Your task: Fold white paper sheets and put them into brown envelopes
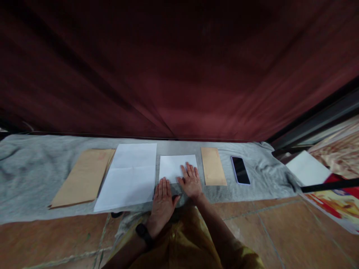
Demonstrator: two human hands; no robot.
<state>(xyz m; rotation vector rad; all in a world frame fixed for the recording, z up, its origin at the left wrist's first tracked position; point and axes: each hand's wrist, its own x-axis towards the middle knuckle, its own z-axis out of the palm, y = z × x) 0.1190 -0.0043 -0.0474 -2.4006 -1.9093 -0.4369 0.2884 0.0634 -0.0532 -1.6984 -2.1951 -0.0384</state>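
Note:
A small white sheet of paper (171, 166), which looks folded, lies in front of me on the grey cloth. My right hand (191, 181) rests flat on its right part, fingers spread. At its lower left edge lies my left hand (163, 201), fingers stretched out and thumb apart; a dark watch is on that wrist. Neither hand grips anything. Left of the small sheet are larger white sheets (130, 175) with a crease across the middle. A brown envelope (213, 166) lies just to the right of my right hand.
Large brown envelopes (81, 179) sit at the left, partly beside the white sheets. A phone (240, 170) with a dark screen lies at the right on the grey cloth (263, 168). Behind hangs a dark red curtain (179, 93). A colourful printed box (336, 201) stands at far right.

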